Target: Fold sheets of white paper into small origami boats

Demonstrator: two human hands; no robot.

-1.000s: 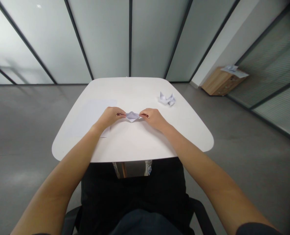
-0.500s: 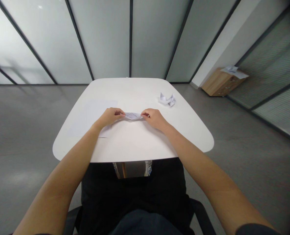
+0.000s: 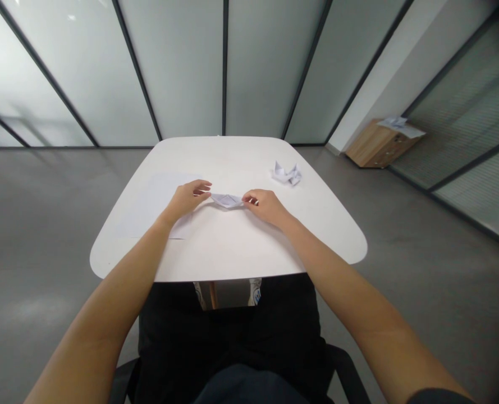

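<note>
Near the middle of the white table (image 3: 232, 252), a flattened folded paper boat (image 3: 227, 200) sits between both hands. The right hand (image 3: 266, 206) is closed, pinching the boat's right end. The left hand (image 3: 186, 199) is loosely open, its thumb at the boat's left tip; whether it grips cannot be told. A flat paper sheet (image 3: 152, 205) lies beneath the left hand, and a second paper boat (image 3: 285, 174) sits farther up the table, toward the right. At the upper right of the frame stands a wooden cabinet (image 3: 378, 147) with papers (image 3: 401, 124) on top.
</note>
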